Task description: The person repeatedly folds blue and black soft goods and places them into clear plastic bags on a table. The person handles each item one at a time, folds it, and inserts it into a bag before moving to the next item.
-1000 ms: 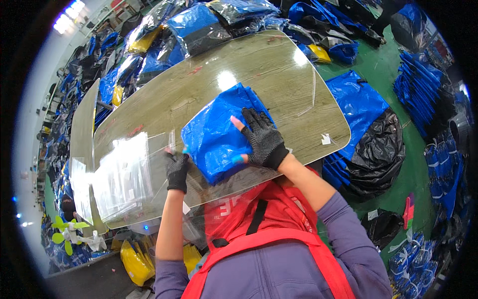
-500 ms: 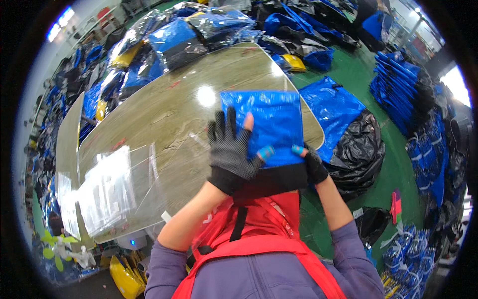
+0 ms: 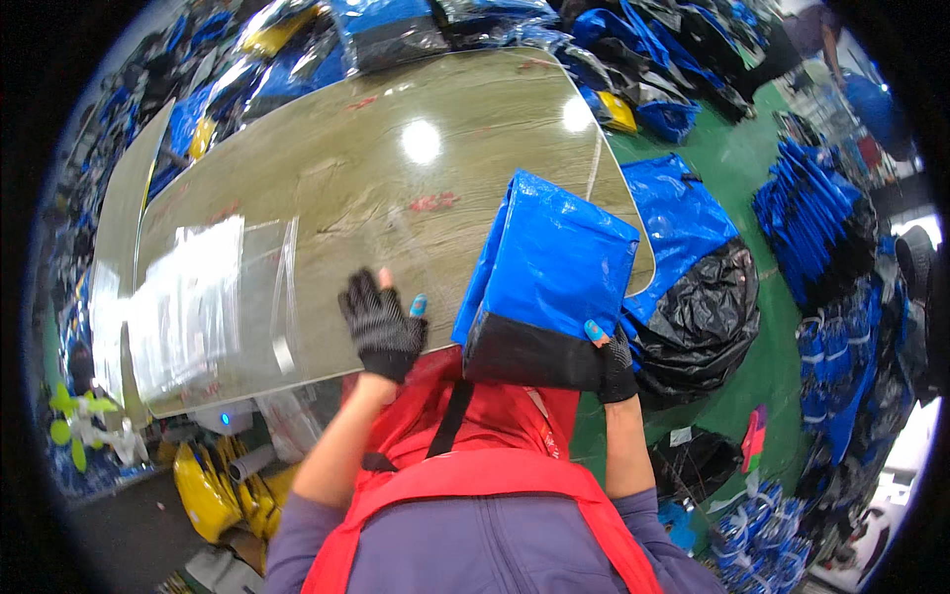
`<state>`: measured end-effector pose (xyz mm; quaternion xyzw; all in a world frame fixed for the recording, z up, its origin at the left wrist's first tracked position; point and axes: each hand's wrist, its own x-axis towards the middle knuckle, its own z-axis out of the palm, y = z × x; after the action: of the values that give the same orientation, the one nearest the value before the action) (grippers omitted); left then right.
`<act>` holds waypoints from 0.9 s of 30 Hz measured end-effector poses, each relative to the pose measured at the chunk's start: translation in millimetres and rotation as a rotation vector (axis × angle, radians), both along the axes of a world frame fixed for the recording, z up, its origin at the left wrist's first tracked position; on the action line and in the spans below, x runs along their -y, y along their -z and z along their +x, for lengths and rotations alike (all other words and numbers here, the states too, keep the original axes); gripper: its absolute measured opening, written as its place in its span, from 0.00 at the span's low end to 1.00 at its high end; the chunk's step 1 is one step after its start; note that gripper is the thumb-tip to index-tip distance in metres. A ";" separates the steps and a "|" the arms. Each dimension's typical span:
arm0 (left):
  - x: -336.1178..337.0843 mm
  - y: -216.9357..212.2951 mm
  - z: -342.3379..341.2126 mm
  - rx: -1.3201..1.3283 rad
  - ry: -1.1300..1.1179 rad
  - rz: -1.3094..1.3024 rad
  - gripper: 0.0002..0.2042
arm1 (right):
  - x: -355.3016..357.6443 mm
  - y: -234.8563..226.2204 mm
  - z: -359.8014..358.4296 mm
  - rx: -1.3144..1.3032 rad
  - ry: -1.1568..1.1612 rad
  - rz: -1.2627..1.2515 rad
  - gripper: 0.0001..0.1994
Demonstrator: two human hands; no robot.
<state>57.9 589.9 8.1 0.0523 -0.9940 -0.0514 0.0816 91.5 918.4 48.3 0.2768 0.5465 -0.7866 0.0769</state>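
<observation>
A folded blue and black bag (image 3: 559, 257) of shiny woven plastic lies tilted at the right front of the table (image 3: 336, 208), its black end toward me. My right hand (image 3: 611, 358), in a dark glove with bare fingertips and blue tape on the thumb, grips the bag's lower right corner. Apart from the bag, my left hand (image 3: 384, 322) hovers over the table's front edge, fingers spread and nothing in it. Clear plastic sleeves (image 3: 193, 307) lie in a stack on the table's left side.
Bagged blue and black goods (image 3: 386, 30) are heaped behind the table. A blue and black bag (image 3: 693, 297) rests on the green floor at the right, with a stack of blue bags (image 3: 811, 218) beyond. A small green fan (image 3: 89, 426) stands at lower left.
My left hand has let go of the bag and moved left. The bag has turned and shifted slightly right, still in my right hand. The view has shifted too.
</observation>
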 end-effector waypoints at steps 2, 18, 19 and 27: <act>26.1 -7.5 -30.0 -0.114 0.500 0.067 0.32 | -3.2 -6.7 -0.8 -0.079 -0.065 -0.100 0.33; -99.4 -47.7 -83.3 -0.011 1.089 0.354 0.30 | -6.5 -23.8 0.3 0.105 -0.680 -0.025 0.35; -87.3 -49.8 -87.0 -0.031 1.136 0.466 0.30 | -9.9 -24.8 2.6 0.067 -0.696 -0.021 0.35; 22.0 -24.3 -57.4 -0.260 0.286 0.493 0.10 | -37.8 -60.2 -47.4 -0.078 -0.559 0.272 0.31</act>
<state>0.5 567.9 32.4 -0.0767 -0.9301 -0.3079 0.1850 44.1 956.2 108.5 0.0932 0.7041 -0.6647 0.2316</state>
